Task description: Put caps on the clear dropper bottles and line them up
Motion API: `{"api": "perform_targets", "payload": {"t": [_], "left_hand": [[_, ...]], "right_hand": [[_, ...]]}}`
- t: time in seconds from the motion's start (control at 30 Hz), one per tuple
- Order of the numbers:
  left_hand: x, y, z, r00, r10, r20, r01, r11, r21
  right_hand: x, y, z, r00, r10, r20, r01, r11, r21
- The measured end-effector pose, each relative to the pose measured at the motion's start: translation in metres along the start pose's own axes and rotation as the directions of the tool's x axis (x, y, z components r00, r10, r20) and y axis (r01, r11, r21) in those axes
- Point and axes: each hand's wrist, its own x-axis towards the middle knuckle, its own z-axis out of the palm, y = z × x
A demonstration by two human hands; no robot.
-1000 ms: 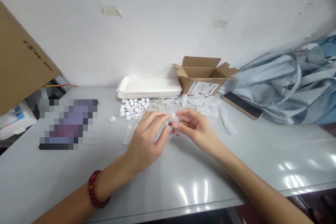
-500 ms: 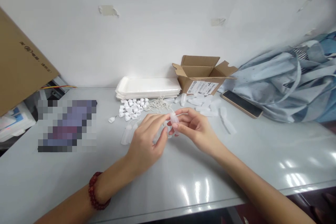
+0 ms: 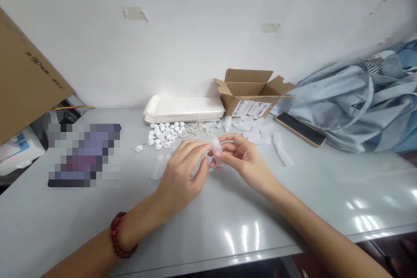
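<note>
A small translucent plastic bottle (image 3: 217,153) stands roughly upright, slightly tilted, between the thumb and fingers of my right hand (image 3: 243,158). A thin pale strand shows at its top. My left hand (image 3: 184,173) is on the other side, its index fingertip at the bottle's upper end and its thumb apart from the fingers. Behind my left hand lie flat translucent pieces (image 3: 158,167), partly hidden by it. Further back are a heap of white caps (image 3: 164,134) and a tangle of thin cream-coloured tubes or cords (image 3: 197,129).
More translucent plastic pieces (image 3: 254,130) lie before an open cardboard box (image 3: 249,106). Left of the box is a stack of white padded sleeves (image 3: 185,107). A phone (image 3: 299,128) rests near a blue fabric bag (image 3: 345,100). One loose cap (image 3: 139,148) sits left; a blurred-out object (image 3: 86,154) lies beyond it.
Both hands stay nearly in place. The bottle in my right hand looks slightly turned, with more of its lower end showing. Nothing is let go.
</note>
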Motion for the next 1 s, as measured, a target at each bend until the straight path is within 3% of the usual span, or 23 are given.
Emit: {"api": "perform_targets", "payload": {"t": [0.2, 0.3, 0.43, 0.57, 0.7, 0.8, 1.0], "left_hand": [[0.000, 0.001, -0.001, 0.989, -0.150, 0.000, 0.150, 0.987, -0.064], [0.000, 0.002, -0.004, 0.956, -0.288, 0.048, 0.292, 0.947, -0.131], [0.002, 0.005, -0.008, 0.822, -0.545, 0.163, 0.569, 0.797, -0.201], [0.008, 0.006, -0.010, 0.699, -0.675, 0.235, 0.715, 0.651, -0.257], [0.010, 0.004, -0.009, 0.633, -0.716, 0.293, 0.772, 0.558, -0.304], [0.009, 0.000, -0.009, 0.621, -0.714, 0.324, 0.781, 0.531, -0.328], [0.007, -0.007, -0.009, 0.706, -0.636, 0.311, 0.705, 0.597, -0.382]], "right_hand": [[0.000, 0.000, 0.001, 1.000, 0.009, 0.020, -0.009, 1.000, 0.012], [-0.001, 0.001, 0.001, 1.000, 0.003, 0.016, -0.003, 1.000, -0.017], [-0.003, 0.007, 0.001, 0.992, -0.120, -0.046, 0.104, 0.959, -0.265], [-0.007, 0.014, 0.002, 0.938, -0.347, -0.014, 0.257, 0.720, -0.645], [-0.009, 0.019, 0.003, 0.890, -0.450, 0.077, 0.359, 0.585, -0.727], [-0.010, 0.019, 0.003, 0.876, -0.475, 0.088, 0.387, 0.580, -0.717], [-0.010, 0.014, 0.006, 0.934, -0.357, -0.006, 0.286, 0.757, -0.587]]}}
